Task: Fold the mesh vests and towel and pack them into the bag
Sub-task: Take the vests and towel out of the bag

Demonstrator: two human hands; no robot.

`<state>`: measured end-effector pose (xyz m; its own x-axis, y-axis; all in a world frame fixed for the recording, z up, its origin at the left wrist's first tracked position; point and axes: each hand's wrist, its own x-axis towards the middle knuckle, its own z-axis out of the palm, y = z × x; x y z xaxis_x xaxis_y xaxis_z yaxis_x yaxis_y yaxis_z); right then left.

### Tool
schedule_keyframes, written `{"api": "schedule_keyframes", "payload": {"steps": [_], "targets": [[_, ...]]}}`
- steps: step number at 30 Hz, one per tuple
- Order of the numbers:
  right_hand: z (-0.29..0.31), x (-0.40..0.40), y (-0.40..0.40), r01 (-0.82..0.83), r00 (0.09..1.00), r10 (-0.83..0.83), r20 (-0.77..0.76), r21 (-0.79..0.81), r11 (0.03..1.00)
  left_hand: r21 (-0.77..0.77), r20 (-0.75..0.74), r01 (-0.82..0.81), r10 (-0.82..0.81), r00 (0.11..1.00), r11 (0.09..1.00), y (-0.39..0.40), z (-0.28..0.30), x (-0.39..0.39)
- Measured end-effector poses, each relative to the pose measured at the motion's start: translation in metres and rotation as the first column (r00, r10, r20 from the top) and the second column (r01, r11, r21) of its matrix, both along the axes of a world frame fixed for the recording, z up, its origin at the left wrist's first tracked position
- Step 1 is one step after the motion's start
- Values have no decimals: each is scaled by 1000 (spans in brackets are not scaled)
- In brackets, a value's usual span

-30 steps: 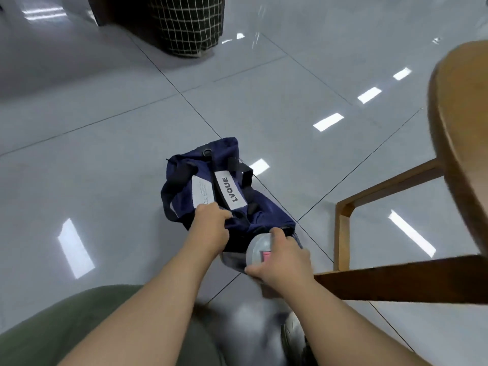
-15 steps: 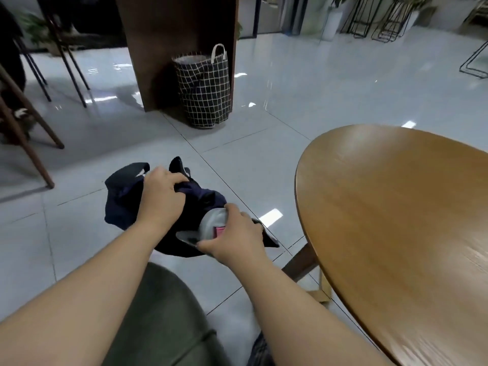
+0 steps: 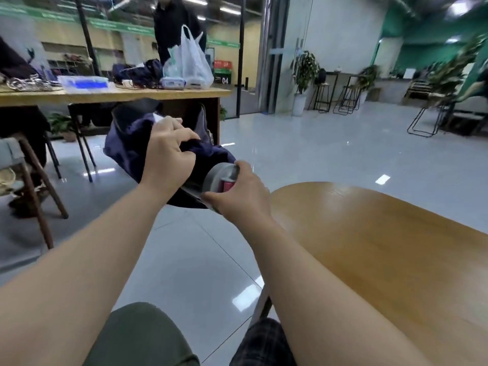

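Here: navy bag (image 3: 126, 146) held in air, left of round table (image 3: 369, 233). Left hand (image 3: 169, 157) fingers curled, gripping its fabric; right hand (image 3: 237, 194) fingers clasp its grey end.

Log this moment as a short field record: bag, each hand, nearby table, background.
bag: navy bag, held up in the air above the floor, left of the round table
left hand: left hand grips the navy fabric on top
right hand: right hand grips the bag's grey end
round table: wooden top, bare where visible
background: long table with a white plastic bag; a person stands behind it
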<state>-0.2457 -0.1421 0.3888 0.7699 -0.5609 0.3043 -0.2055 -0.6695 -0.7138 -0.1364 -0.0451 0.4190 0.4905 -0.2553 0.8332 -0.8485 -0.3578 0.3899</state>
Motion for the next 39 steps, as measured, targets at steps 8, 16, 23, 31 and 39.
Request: {"api": "schedule_keyframes", "payload": {"steps": [8, 16, 23, 31, 39], "targets": [[55, -101, -78, 224, 975, -218, 52, -194, 955, -74, 88, 383, -377, 922, 921, -82, 44, -65], [38, -221, -156, 383, 842, -472, -261, -326, 864, 237, -237, 615, -569, 787, 752, -185, 1, -125], [37, -301, -184, 518, 685, -631, -363, -367, 773, 802, -169, 375, -425, 889, 465, -226, -13, -179], [50, -345, -232, 587, 554, -756, -348, -482, 651, 750, -500, 651, -545, 673, 115, -258, -7, -223], [60, -320, -296, 607, 633, -715, -298, -383, 697, 763, -283, 538, -565, 775, 357, -330, -19, -211]]}}
